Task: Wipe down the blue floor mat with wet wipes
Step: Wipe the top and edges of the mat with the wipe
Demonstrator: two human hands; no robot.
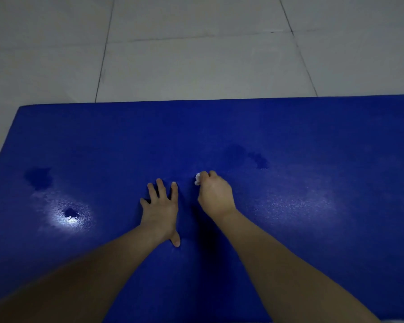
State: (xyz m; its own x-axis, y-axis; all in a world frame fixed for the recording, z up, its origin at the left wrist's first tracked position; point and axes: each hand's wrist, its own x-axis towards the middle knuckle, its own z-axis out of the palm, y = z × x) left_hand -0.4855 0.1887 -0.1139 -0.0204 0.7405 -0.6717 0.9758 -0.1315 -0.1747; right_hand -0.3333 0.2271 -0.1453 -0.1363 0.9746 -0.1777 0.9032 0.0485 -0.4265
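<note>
The blue floor mat [313, 136] is cut off at the right and bottom edges. Only its far edge and its corner at 10 o'clock show. Most of the wet wipe [197, 179] is hidden inside the right hand [216, 194], whose fingers curl round it. A small white wad pokes out at the hand's 11 o'clock side, against the mat near its middle. The left hand [161, 210] lies just beside, at the right hand's 8 o'clock, palm flat on the mat with fingers spread straight, holding nothing. A bright glare [70, 217] at 8 o'clock washes out the surface there. Dark damp patches [39, 178] show at 9 o'clock and at the right hand's 1 o'clock. Pale tiled floor [196, 54] lies beyond at 12 o'clock.
</note>
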